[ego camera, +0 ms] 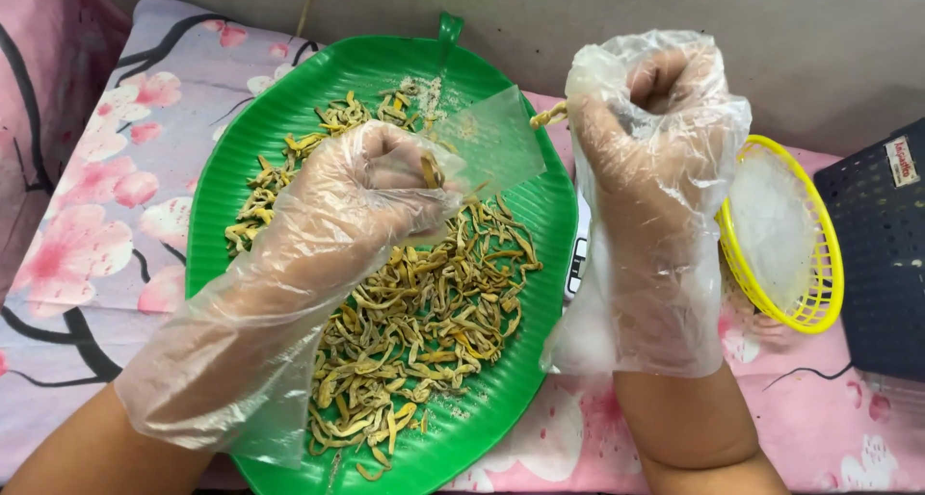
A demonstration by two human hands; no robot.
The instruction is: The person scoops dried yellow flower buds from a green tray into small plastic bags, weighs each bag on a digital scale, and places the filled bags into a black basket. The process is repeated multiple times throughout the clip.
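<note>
Clenched left hand [361,182], in a loose clear plastic glove, pinches one yellow-green dried strip [431,170] between thumb and curled fingers, holding it over the centre of the green leaf-shaped tray [231,168]. Right hand [647,129], also in a clear disposable glove, is balled into a fist at about 3 o'clock from the left hand, raised above the tray's right edge, and grips a second dried strip [549,117] whose short end sticks out toward 9 o'clock from the fist. Both hands closed on their pieces, well apart from each other, a flap of loose glove plastic hanging between them. Pile of dried yellowish strips [424,331] fills the tray from its 12 o'clock tip down to 6 o'clock, thickest at the centre and lower half, with pale crumbs near the tray's 12 o'clock end and a few at 6 o'clock. Tray lies on a cloth with pink blossom print [106,168], which covers the surface all around. Yellow plastic basket [819,254] sits at 3 o'clock of the tray, just beside the right wrist, tilted, something whitish and translucent inside, cannot tell what. Dark blue perforated crate [882,254] at far 3 o'clock, touching or just behind the basket. Small white object with dark marks [576,259] peeks out between tray edge and right glove, mostly hidden.
</note>
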